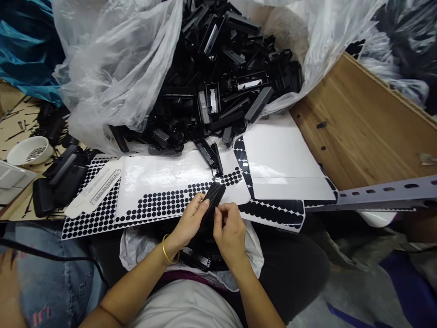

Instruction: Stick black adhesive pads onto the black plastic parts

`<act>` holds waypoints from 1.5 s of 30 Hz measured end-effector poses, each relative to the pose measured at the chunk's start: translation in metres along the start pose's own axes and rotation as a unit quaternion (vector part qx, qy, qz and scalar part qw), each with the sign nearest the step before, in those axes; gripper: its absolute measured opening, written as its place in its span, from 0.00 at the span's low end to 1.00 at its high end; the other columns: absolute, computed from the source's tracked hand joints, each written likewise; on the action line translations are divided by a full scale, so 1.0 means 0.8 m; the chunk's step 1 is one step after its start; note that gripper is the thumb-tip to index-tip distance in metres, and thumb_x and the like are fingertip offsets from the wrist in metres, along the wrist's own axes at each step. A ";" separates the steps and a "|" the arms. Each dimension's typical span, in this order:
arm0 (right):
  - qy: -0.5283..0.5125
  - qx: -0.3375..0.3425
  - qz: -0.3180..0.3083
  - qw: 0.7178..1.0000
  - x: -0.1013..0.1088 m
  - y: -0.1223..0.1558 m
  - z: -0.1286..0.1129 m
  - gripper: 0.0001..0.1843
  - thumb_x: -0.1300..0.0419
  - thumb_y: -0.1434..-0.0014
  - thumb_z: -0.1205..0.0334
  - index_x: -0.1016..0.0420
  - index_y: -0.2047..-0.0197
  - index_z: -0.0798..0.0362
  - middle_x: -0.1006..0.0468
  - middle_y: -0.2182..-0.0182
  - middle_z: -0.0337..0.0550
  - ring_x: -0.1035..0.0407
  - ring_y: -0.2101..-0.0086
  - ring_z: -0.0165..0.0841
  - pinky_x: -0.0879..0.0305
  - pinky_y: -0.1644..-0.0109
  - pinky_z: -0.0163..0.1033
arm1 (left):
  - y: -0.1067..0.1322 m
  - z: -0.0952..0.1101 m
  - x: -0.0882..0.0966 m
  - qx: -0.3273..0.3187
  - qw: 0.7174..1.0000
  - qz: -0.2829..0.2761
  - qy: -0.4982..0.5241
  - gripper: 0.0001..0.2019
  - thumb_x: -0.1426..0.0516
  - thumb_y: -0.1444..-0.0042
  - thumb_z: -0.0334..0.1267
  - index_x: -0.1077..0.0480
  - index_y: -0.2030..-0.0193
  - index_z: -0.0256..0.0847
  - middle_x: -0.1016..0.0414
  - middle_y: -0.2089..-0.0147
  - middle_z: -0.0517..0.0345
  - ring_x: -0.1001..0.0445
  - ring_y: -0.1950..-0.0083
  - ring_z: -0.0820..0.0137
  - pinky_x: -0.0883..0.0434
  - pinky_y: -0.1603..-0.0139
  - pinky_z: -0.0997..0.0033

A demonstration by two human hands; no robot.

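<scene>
A long black textured plastic part (215, 193) is gripped by my left hand (193, 214) over the front edge of the work surface. My right hand (231, 230) pinches at the lower end of this part, thumb and forefinger pressed together; whatever tiny thing may be between them is hidden. Just behind my hands lies a white sheet of round black stickers (164, 202), with part of its dots gone. Two similar black parts (210, 157) rest on the sheet's far side. Below, a plastic bag (254, 246) in my lap holds more black parts.
A big heap of black plastic parts (208, 100) spills from a clear bag (116, 64) at the back. White sheets (283, 155) and a wooden board (368, 123) are on the right. At left are a bowl of small metal pieces (30, 151) and another person's jeans (54, 273).
</scene>
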State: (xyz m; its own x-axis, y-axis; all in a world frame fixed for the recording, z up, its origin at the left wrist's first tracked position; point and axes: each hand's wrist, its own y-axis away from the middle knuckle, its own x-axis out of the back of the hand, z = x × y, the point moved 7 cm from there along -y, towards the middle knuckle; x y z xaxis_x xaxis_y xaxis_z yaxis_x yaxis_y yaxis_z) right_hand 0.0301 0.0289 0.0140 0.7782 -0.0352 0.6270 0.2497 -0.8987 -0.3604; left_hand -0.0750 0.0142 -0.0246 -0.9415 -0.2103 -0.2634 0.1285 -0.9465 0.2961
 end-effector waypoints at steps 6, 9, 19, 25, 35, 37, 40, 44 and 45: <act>0.142 -0.012 0.111 0.984 0.098 0.029 0.055 0.01 0.46 0.40 0.65 0.36 0.64 0.51 0.32 0.68 0.42 0.35 0.68 0.33 0.38 0.67 0.39 | -0.003 -0.017 -0.011 0.093 0.987 -0.042 0.124 0.12 0.45 0.45 0.46 0.37 0.62 0.40 0.27 0.54 0.54 0.26 0.56 0.67 0.29 0.53 0.61; 0.251 0.033 0.115 0.961 0.136 0.037 0.075 0.04 0.44 0.41 0.62 0.34 0.63 0.53 0.31 0.67 0.45 0.36 0.64 0.36 0.38 0.62 0.42 | -0.004 -0.022 -0.015 0.113 0.982 -0.053 0.140 0.10 0.45 0.44 0.42 0.34 0.58 0.39 0.28 0.52 0.52 0.26 0.52 0.65 0.30 0.49 0.59; 0.343 0.144 -0.023 0.928 0.114 0.020 0.067 0.08 0.47 0.40 0.70 0.30 0.68 0.52 0.29 0.69 0.44 0.38 0.68 0.35 0.44 0.62 0.42 | -0.012 -0.023 -0.016 0.120 0.982 -0.060 0.130 0.09 0.45 0.44 0.39 0.35 0.59 0.38 0.27 0.51 0.50 0.26 0.51 0.63 0.33 0.46 0.56; 0.032 0.056 -0.154 0.986 0.056 0.009 0.026 0.09 0.50 0.39 0.67 0.33 0.70 0.52 0.30 0.71 0.43 0.36 0.69 0.33 0.40 0.64 0.38 | -0.006 -0.016 -0.019 0.140 0.969 -0.103 0.177 0.14 0.44 0.47 0.31 0.35 0.53 0.41 0.30 0.46 0.52 0.28 0.48 0.62 0.29 0.50 0.60; -0.225 -0.173 -0.222 0.933 0.014 -0.017 0.015 0.07 0.46 0.43 0.61 0.34 0.72 0.52 0.32 0.76 0.35 0.39 0.76 0.27 0.42 0.72 0.32 | 0.007 -0.020 -0.012 0.161 0.955 -0.161 0.190 0.23 0.44 0.44 0.35 0.38 0.41 0.49 0.25 0.55 0.55 0.26 0.59 0.71 0.26 0.55 0.62; -0.228 -0.176 -0.227 0.930 0.011 -0.018 0.012 0.07 0.46 0.43 0.61 0.34 0.72 0.52 0.33 0.76 0.35 0.39 0.76 0.27 0.41 0.72 0.32 | 0.008 -0.019 -0.014 0.165 0.953 -0.168 0.191 0.22 0.44 0.44 0.36 0.37 0.41 0.49 0.26 0.54 0.54 0.27 0.58 0.71 0.26 0.56 0.63; -0.224 -0.178 -0.229 0.931 0.007 -0.018 0.012 0.07 0.46 0.43 0.61 0.33 0.72 0.52 0.32 0.76 0.36 0.38 0.76 0.27 0.41 0.72 0.32 | 0.010 -0.018 -0.016 0.169 0.951 -0.173 0.194 0.22 0.44 0.44 0.36 0.37 0.41 0.49 0.25 0.55 0.55 0.27 0.59 0.72 0.26 0.57 0.68; -0.209 -0.172 -0.222 0.937 0.005 -0.019 0.014 0.07 0.46 0.43 0.61 0.33 0.72 0.53 0.31 0.76 0.36 0.38 0.76 0.27 0.41 0.73 0.32 | 0.009 -0.017 -0.015 0.167 0.952 -0.167 0.193 0.22 0.43 0.44 0.36 0.37 0.41 0.49 0.25 0.55 0.55 0.27 0.60 0.73 0.26 0.57 0.70; -0.207 -0.170 -0.220 0.938 0.005 -0.020 0.014 0.07 0.46 0.43 0.61 0.33 0.72 0.53 0.31 0.77 0.36 0.38 0.77 0.27 0.41 0.73 0.31 | 0.009 -0.018 -0.014 0.167 0.953 -0.166 0.192 0.23 0.43 0.44 0.36 0.37 0.41 0.49 0.25 0.54 0.55 0.27 0.60 0.73 0.26 0.57 0.69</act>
State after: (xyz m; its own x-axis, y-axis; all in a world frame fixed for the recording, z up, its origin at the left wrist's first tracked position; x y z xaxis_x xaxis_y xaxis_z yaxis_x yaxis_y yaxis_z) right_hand 0.0354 0.0476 0.0144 0.8175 0.4813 0.3163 0.4559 -0.8764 0.1553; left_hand -0.0589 0.0063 -0.0324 -0.7215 -0.0476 -0.6907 -0.3229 -0.8593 0.3966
